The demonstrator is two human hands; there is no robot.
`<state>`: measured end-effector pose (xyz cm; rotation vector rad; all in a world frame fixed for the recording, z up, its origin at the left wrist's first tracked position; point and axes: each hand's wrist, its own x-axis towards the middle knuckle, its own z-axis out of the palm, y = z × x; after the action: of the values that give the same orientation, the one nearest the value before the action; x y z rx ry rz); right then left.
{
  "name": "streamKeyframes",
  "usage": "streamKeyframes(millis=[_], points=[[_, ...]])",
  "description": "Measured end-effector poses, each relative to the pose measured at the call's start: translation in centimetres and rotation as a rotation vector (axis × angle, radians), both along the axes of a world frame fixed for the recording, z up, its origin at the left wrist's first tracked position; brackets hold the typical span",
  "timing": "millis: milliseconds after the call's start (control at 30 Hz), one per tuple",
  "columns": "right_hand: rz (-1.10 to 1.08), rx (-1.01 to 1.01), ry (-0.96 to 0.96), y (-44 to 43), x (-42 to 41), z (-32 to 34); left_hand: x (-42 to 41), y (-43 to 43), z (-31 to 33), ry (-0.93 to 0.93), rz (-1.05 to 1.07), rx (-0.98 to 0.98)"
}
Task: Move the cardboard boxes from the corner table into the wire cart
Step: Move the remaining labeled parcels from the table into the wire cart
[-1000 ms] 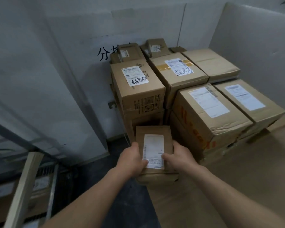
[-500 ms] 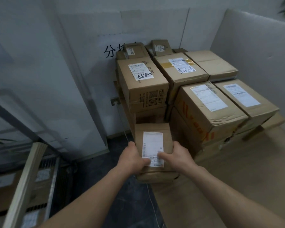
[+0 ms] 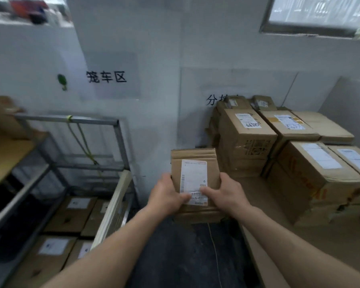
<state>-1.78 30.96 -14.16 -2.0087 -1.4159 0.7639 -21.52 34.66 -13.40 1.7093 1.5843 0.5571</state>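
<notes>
White walls meet at a corner with a dark floor [image 3: 185, 256] below. The tan corner table [image 3: 299, 246] is at 3 o'clock, loaded with stacked brown cardboard boxes [image 3: 247, 138]. The grey wire-frame cart [image 3: 71, 119] is at 9 o'clock, with flat labelled cartons [image 3: 71, 213] already on its bottom. The small brown cardboard box [image 3: 193, 155] with a white shipping label [image 3: 193, 179] is at centre frame, in the air over the floor gap and clear of both table and cart. The left hand [image 3: 167, 194] grips its near-left edge and the right hand [image 3: 227, 193] its near-right edge. Both thumbs press on top across the lower label, and the fingers wrap round the sides out of sight. Both forearms reach forward, roughly symmetric, wrists turned slightly in. My read is that this is mid-carry toward the cart, drop-in not yet done.

- **Grip:** it sits on the near end only, so the far end overhangs. A quick swing to 9 o'clock could tip the box out of the pinch.
- **Board:** a pale wooden board [image 3: 112, 206] at the cart's near-right side, 8 o'clock, sits in the likely path. Clipping it could jar the box or shift the board.
- **Cord:** a thin cord [image 3: 215, 256] on the floor at 6 o'clock is a trip hazard when stepping over.
</notes>
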Motion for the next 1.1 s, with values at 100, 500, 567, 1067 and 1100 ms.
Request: streamKeyframes(millis=[100,500,567,1067,1100], points=[[0.094,0.071,-0.024,1.2,-5.5,2.6,-5.8,-0.9,2.8,-0.009,0.090,0.070],[0.540,0.256,0.004,5.3,-26.9,7.4,-25.7,-5.2,7.3,0.018,0.499,0.216],[0.609,0.253,0.022,5.9,-29.7,7.7,-27.9,-5.8,7.5,0.022,0.575,0.214],[1.052,0.231,0.001,7.4,-43.4,6.1,-35.6,-11.3,5.3,0.063,1.081,0.122],[1.081,0.226,-0.008,7.2,-44.1,6.0,-35.8,-11.8,5.0,0.067,1.109,0.114]])
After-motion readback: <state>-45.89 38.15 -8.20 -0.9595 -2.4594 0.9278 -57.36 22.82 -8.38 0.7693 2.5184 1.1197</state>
